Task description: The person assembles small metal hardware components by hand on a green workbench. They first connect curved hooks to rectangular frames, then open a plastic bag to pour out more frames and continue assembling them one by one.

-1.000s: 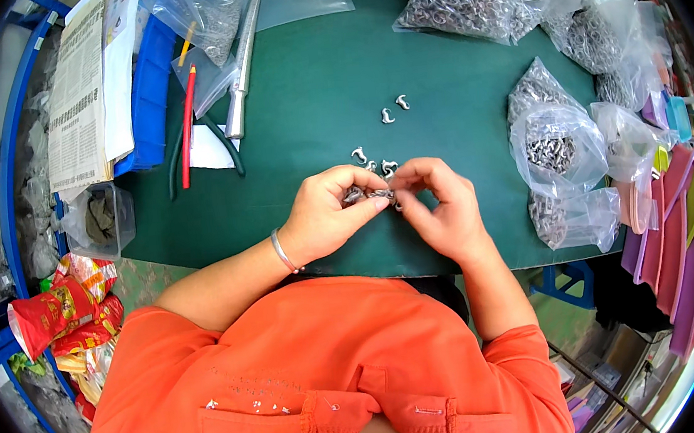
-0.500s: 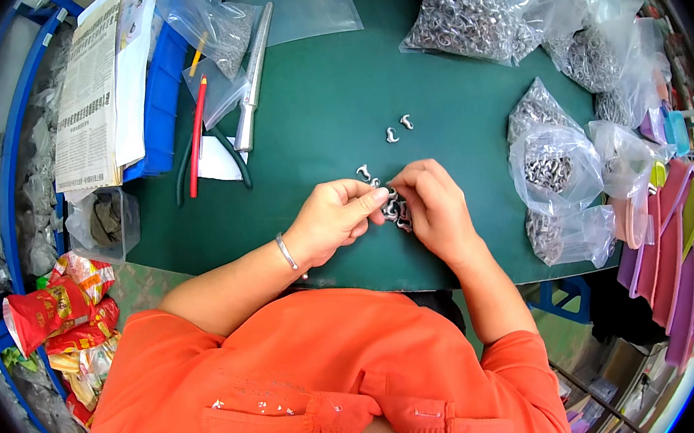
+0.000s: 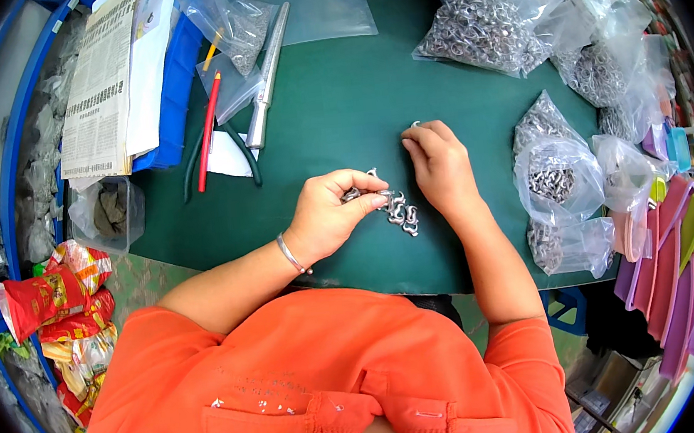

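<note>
A red pencil lies beside pliers on your green surface. Your left hand has its grip pinched on curved metal pieces trailing rightward. Your right hand's fingertips meet a small metal bit; whether that grip is clamped cannot be told. Clear bags sit farther right.

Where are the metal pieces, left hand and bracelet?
Metal pieces [image 3: 397,208]: head view, on the cluster just right of the left fingertips.
Left hand [image 3: 326,210]: head view, middle of the back of the hand.
Bracelet [image 3: 289,255]: head view, mid-band, on the left wrist.
</note>
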A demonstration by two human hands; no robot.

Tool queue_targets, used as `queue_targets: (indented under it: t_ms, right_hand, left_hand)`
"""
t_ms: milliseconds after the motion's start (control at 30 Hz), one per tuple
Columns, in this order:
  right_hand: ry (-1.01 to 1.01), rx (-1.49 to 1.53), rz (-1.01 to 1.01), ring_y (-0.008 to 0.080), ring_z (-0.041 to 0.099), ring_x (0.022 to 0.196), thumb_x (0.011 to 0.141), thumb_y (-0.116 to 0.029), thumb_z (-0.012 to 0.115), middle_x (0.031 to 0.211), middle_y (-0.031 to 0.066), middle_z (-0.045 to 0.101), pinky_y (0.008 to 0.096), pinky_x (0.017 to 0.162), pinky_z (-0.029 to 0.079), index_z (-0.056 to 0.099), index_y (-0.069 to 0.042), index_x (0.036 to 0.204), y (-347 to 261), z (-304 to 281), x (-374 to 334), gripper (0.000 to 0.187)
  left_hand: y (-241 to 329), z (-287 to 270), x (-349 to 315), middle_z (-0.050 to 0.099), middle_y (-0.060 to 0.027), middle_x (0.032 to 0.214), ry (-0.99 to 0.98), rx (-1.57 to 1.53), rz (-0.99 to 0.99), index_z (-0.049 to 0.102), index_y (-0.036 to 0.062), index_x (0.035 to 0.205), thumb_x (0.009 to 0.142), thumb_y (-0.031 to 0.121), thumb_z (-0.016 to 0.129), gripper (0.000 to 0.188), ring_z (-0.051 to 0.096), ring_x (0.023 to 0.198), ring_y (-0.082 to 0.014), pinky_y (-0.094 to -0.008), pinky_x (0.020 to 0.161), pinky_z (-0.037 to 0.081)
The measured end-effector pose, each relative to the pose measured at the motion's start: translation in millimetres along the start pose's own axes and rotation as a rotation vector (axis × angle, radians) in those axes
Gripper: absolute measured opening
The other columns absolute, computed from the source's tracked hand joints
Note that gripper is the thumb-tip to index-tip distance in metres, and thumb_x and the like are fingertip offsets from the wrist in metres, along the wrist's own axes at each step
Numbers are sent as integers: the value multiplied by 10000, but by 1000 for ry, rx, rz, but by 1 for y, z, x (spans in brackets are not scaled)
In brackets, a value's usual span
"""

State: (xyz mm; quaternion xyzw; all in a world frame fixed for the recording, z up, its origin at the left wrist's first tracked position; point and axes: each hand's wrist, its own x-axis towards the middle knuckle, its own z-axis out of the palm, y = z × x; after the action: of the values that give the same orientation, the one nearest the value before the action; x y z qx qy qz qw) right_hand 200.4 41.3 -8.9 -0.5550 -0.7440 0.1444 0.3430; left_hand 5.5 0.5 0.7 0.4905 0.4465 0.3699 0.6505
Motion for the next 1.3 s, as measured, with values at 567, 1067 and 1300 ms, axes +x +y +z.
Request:
queue_targets:
  t_ms: [567,1067,1300]
  right_hand:
    - [-39,1123,308,212,638,988,819,148,601,1138,142,546,298,853,547,640,63,978,-33,-8,-45,184]
    - [-90,63,22,310,606,808,777,-51,697,862,146,603,378,712,499,632,-7,901,8,-6,7,147]
    - [-323,592,154,169,620,783,806,23,663,923,84,626,281,653,505,636,3,971,-38,-21,-30,168]
  left_hand:
    - [1,7,1,622,0,804,32,-187,10,642,9,947,846,41,703,123,493,630,-13,-154,510,360]
    - [0,-8,0,599,-75,865,-96,-525,-227,544,44,978,894,79,603,108,484,609,-81,-165,439,333]
    - [-13,3,-1,599,9,820,-36,-91,15,627,14,1018,846,73,710,200,514,676,-33,-172,530,401]
